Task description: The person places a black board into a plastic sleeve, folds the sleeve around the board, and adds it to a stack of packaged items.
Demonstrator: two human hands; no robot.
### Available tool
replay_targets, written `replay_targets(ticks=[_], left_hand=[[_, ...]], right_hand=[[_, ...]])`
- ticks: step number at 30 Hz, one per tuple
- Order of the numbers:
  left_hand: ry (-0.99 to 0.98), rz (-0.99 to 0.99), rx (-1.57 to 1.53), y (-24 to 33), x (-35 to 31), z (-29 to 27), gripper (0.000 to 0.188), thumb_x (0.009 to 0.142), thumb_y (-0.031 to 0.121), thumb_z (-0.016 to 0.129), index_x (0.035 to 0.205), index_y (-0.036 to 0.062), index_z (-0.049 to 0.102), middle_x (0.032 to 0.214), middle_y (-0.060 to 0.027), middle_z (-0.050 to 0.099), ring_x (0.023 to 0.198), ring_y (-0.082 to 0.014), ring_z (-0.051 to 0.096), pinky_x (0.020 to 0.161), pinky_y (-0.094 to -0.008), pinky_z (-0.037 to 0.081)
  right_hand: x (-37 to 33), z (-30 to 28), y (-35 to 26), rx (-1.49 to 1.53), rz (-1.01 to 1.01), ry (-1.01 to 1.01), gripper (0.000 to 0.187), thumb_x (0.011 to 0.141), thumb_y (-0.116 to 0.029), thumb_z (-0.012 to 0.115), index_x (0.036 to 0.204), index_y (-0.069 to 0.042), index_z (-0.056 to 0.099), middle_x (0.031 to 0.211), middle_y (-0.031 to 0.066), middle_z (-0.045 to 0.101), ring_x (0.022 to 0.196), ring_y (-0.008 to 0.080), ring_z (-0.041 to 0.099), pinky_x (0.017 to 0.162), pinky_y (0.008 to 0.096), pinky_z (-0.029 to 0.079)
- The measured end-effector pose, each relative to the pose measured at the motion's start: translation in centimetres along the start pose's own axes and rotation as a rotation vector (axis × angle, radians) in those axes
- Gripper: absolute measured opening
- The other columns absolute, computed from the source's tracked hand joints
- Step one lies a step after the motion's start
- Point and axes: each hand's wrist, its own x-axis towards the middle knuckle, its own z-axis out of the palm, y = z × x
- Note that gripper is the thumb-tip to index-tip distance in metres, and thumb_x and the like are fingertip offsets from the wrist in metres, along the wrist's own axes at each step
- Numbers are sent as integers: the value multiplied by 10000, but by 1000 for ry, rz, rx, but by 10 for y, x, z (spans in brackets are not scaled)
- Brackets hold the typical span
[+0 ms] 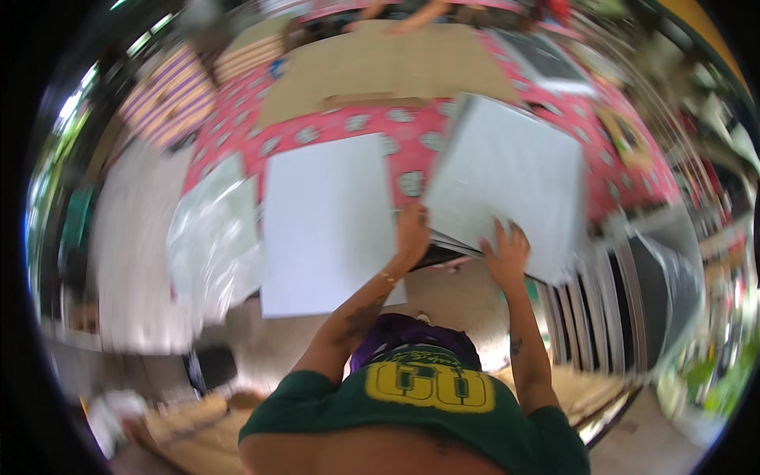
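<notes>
A stack of large white boards (507, 170) lies tilted on the table in front of me, to the right. At its near left corner the layers fan apart, and dark edges show underneath. My left hand (412, 233) is closed on that corner, its fingertips partly hidden. Flat on top of the stack, near its front edge, rests my right hand (509, 252) with fingers spread. Beside the stack on the left is another large white board (328, 226), apart from my hands and reaching over the table's near edge.
A pink patterned tablecloth (412, 162) covers the table. Crumpled clear plastic (214, 237) lies at the left. Several upright panels in plastic (606, 309) stand at the right. Across the far side lies brown cardboard (388, 67), with another person's arms (419, 16) behind it.
</notes>
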Motion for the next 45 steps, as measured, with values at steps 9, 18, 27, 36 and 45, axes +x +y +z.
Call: replay_targets(ticks=[9,18,27,36,45], left_hand=[[295,-126,315,-67,-60,-218,213,798,7,598,1004,55,625,963,-140,637,883,-314,610,753,-386,492],[221,-535,902,-177,-107,-504,152,814,145,620,916,34,601,760,-149,632,762,-356,602,744,-410,467],[233,-64,657,-110,-76,-444,482,874,374,596,1235,63,529,1162,-218,534,1080,-352,510,915,-483,390],[117,-317,959,-297,-45,-536,703,907,539,430,1463,161,225,1461,-271,228,1341,-462,219,1016,-659,202],[-164,-155,-140,-111,-15,-360,336,850,193,640,1123,14,560,957,-148,622,814,-277,625,736,-367,481]], right_hand=[[-6,25,-3,-185,38,-1,470,874,-447,547,1291,-234,499,1305,126,470,1201,329,426,1001,497,300],[2,38,-180,1054,144,-430,573,918,-439,509,1317,-32,447,1312,155,473,1200,277,469,1009,445,361],[-39,144,-480,1923,315,-1151,486,944,-411,482,1239,-25,488,1178,121,583,1097,209,560,946,384,433],[17,66,-429,2088,764,-701,405,929,-399,511,1168,-74,534,1087,56,615,1061,198,559,849,392,477],[-6,88,-380,1800,612,-450,477,817,-139,691,1202,-78,417,1019,77,575,994,161,543,829,284,433]])
